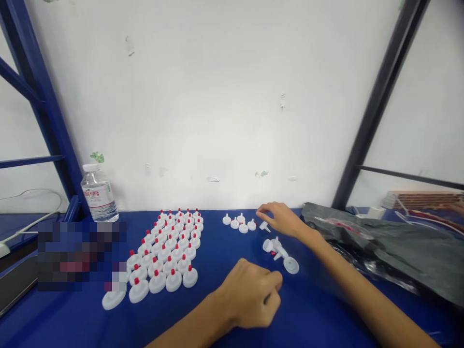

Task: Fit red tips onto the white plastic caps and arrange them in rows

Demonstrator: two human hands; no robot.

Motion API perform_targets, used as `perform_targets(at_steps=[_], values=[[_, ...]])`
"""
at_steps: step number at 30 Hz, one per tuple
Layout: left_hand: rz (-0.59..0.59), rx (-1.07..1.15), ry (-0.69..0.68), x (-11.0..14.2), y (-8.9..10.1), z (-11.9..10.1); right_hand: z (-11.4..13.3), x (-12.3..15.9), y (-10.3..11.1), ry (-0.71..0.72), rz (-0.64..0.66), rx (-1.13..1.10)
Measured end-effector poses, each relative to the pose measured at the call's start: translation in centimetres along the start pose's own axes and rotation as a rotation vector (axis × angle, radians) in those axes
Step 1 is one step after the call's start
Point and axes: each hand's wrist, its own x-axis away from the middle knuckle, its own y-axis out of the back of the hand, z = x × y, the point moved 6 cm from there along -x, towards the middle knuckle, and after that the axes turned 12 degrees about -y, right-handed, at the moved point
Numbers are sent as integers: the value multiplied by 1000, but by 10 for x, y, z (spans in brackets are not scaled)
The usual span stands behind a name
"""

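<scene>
My left hand (pixel 252 292) is curled into a fist above the front of the blue table; whatever it may hold is hidden. Farther back, my right hand (pixel 277 217) reaches over the table with bent fingers apart, and nothing shows between them. Just below its fingers lies a white nozzle cap (pixel 264 226) on its side. A loose pile of white nozzle caps (pixel 279 249) sits between the two hands. Left of the right hand stands a small group of white nozzle caps (pixel 235 223) without red tips on top.
Rows of white caps with red tips (pixel 170 251) fill the left-middle of the blue table (pixel 217 261). A water bottle (pixel 98 193) stands at the back left. Grey plastic bags (pixel 384 246) lie along the right. Metal posts (pixel 373 106) rise before the white wall.
</scene>
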Motion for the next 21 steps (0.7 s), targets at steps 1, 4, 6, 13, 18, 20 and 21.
perform_targets(at_steps=[1,4,6,13,18,20,21], values=[[1,35,46,0,1,6,-15,-1,-4,-22,35,-4],[14,122,170,2,3,21,-42,-3,-17,-48,97,-31],[32,159,228,3,3,28,-45,-4,-24,-42,109,-50],[77,188,287,4,0,37,-21,-1,-36,25,140,-113],[50,150,367,6,3,45,-15,-2,-31,38,156,-148],[31,147,400,7,5,49,-15,-2,-30,38,170,-168],[24,147,414,8,6,51,-16,-1,-30,34,176,-177]])
